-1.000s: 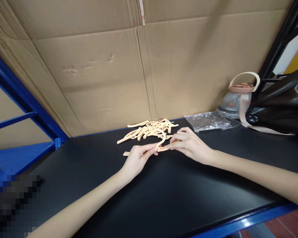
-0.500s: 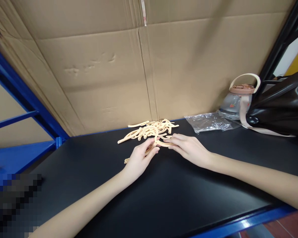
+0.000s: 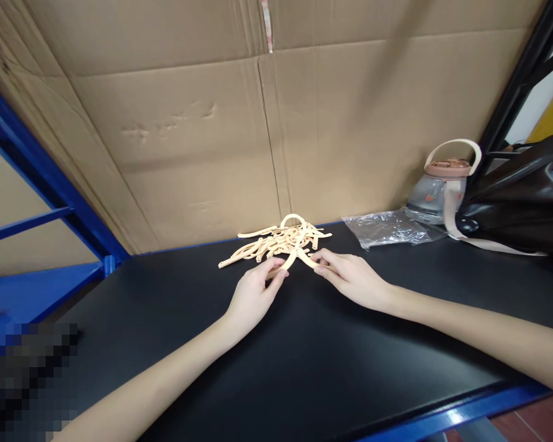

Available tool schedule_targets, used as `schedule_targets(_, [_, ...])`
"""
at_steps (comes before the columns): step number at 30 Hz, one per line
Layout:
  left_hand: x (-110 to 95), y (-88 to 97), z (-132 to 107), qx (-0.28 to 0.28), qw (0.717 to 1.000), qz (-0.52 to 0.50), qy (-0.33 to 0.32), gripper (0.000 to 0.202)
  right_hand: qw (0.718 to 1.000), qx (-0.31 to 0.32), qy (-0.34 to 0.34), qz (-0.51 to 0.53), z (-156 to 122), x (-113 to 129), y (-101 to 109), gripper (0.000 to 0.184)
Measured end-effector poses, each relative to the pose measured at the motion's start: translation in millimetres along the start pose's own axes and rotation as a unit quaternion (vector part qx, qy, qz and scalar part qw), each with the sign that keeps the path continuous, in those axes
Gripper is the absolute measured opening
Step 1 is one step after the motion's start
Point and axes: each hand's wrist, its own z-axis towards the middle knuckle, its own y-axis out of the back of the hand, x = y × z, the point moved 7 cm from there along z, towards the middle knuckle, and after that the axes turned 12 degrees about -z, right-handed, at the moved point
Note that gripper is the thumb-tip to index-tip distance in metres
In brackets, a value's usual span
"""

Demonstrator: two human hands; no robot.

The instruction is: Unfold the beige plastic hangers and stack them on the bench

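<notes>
A beige folding clothes hanger [image 3: 298, 252] is held up in front of me, its round hook on top and its two arms spread down to either side. My left hand [image 3: 257, 288] pinches the left arm between thumb and fingers. On the other side, my right hand [image 3: 348, 276] grips the right arm the same way. The outer ends of both arms are covered by my fingers. Right behind the hook lies a loose pile of beige hanger pieces [image 3: 253, 248] on the black tabletop [image 3: 276, 368].
A cardboard sheet [image 3: 188, 135] stands upright along the table's back edge. To the right lie a clear plastic bag [image 3: 389, 228], a water bottle [image 3: 435, 196] with a strap, and a dark shiny bag [image 3: 520, 196]. A blue metal frame [image 3: 50, 184] rises at the left.
The hanger's arms have been spread apart and its hook now stands upright above them. My left hand has shifted slightly left and down, onto the left arm.
</notes>
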Motion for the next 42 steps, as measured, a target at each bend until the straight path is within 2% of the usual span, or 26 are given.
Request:
schedule_targets(4, [-7.0, -2.8, -0.7, 0.005, 0.999, -0.034, -0.030, 0.020, 0.999, -0.002, 0.052, -0.010, 0.5, 2.9, -0.6, 0.019])
schedule_targets(7, [-15.4, -5.2, -2.9, 0.016, 0.998, -0.006, -0.063, 0.017, 0.994, -0.002, 0.107, -0.022, -0.2, 11.0, -0.7, 0.016])
schedule_targets(13, [-31.2, -11.7, -11.5, 0.052, 0.981, 0.045, -0.183, 0.013, 0.987, -0.031, 0.145, -0.059, -4.5, 23.8, 6.3, 0.022])
schedule_targets(16, [-34.4, -16.4, -15.8, 0.073, 0.969, 0.080, -0.222, 0.017, 0.973, -0.059, 0.191, -0.114, -9.4, 33.8, 8.1, 0.021])
schedule_targets(20, [-36.8, -19.2, -18.3, 0.064, 0.961, 0.117, -0.240, 0.019, 0.951, -0.103, 0.230, -0.176, -14.6, 42.6, 10.0, 0.024])
schedule_targets(23, [-36.1, -17.3, -16.9, 0.029, 0.957, 0.179, -0.227, 0.016, 0.970, -0.093, 0.185, -0.128, -9.5, 32.9, 13.8, 0.022])
schedule_targets(25, [-33.9, -10.2, -14.1, -0.019, 0.955, 0.220, -0.197, 0.015, 0.991, -0.080, 0.099, -0.043, -2.5, 14.7, 17.2, 0.020])
schedule_targets(28, [-32.5, 1.3, -10.6, -0.070, 0.959, 0.222, -0.162, 0.013, 0.994, -0.090, -0.008, 0.057, 4.0, -12.0, 20.5, 0.019])
schedule_targets(31, [-28.0, 4.6, -7.7, -0.061, 0.970, 0.204, -0.119, 0.013, 0.993, -0.100, -0.022, 0.066, 6.4, -20.3, 21.1, 0.020])
schedule_targets(32, [-25.4, 4.8, -7.1, -0.053, 0.974, 0.197, -0.100, 0.014, 0.990, -0.125, -0.020, 0.061, 5.6, -20.3, 24.9, 0.017])
schedule_targets(34, [-19.9, 6.0, -6.9, -0.050, 0.981, 0.176, -0.061, 0.014, 0.972, -0.233, -0.006, 0.029, -0.8, -16.3, 42.0, 0.016])
schedule_targets(36, [-17.0, 7.8, -7.3, -0.061, 0.987, 0.146, -0.035, 0.014, 0.934, -0.354, 0.044, -0.024, -13.0, -3.5, 61.1, 0.024])
schedule_targets(37, [-16.9, 8.2, -7.5, -0.067, 0.989, 0.127, -0.029, 0.014, 0.920, -0.379, 0.083, -0.049, -17.4, 5.4, 65.7, 0.021])
schedule_targets(38, [-18.0, 7.7, -7.7, -0.069, 0.991, 0.107, -0.028, 0.014, 0.919, -0.368, 0.123, -0.066, -18.5, 14.0, 65.4, 0.013])
schedule_targets(39, [-20.0, 6.1, -7.9, -0.067, 0.994, 0.085, -0.030, 0.014, 0.930, -0.329, 0.149, -0.068, -16.7, 20.3, 61.5, 0.007])
schedule_targets(42, [-27.4, -4.4, -9.6, -0.030, 0.999, 0.019, -0.033, 0.016, 0.977, -0.153, 0.146, -0.042, -7.4, 26.5, 36.3, 0.027])
